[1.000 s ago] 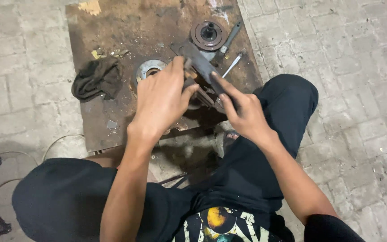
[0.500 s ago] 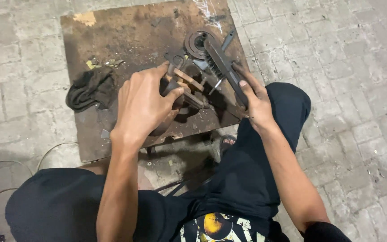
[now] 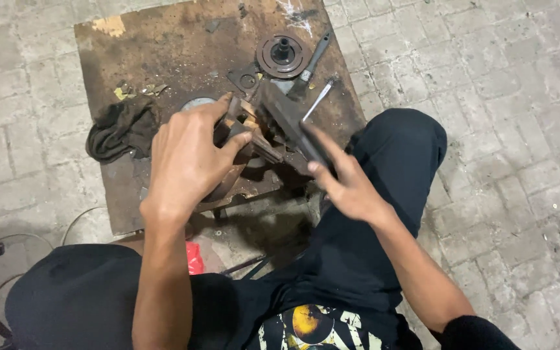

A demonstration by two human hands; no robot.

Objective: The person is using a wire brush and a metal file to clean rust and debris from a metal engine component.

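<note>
My left hand (image 3: pixel 189 159) grips a rusty brown metal part (image 3: pixel 241 139) that rests on a stained wooden board (image 3: pixel 163 52); my palm hides most of it. My right hand (image 3: pixel 345 178) holds the handle of a long dark metal tool (image 3: pixel 286 113), whose far end lies against the part next to my left fingers. Both hands work over the board's near right corner.
A round dark metal disc with a hub (image 3: pixel 283 55) sits at the board's far right, with a slim dark tool (image 3: pixel 312 61) and a thin bright rod (image 3: pixel 317 100) beside it. A dark rag (image 3: pixel 121 129) lies at the left edge. Brick paving surrounds the board.
My right hand has swung the dark tool down from near the disc toward the part. My left hand has stayed clamped on the part.
</note>
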